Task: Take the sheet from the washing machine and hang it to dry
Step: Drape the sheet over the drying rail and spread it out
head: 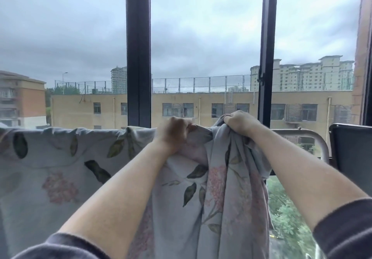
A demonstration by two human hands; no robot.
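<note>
**A:** So, where does the floral sheet (pixel 221 188) stand against the drying rack rail (pixel 314 133)?

**B:** Over the rail's left stretch it is already draped and fairly flat. At the middle of the rail it is bunched into a thick gather that hangs down in folds. The rail's right end, where it curves down, is bare.

**A:** And the hands?

**B:** Both are at rail height on that gather. The left hand (pixel 174 134) is blurred, but its fingers look curled shut on a fold beside the draped part. The right hand (pixel 240 123) sits just right of it, fingers closed over the top of the bunch, pinching the cloth.

**A:** What would do this step well?

**B:** I'd judge the job is spreading. Hold the left grip as an anchor so the draped part doesn't slide off, and walk the right hand toward the bare end of the rail, feeding cloth out a little at a time. Keep the top edge over the rail, even on both sides, or the wet weight will likely drag it down. Then smooth the folds flat so they dry.
</note>
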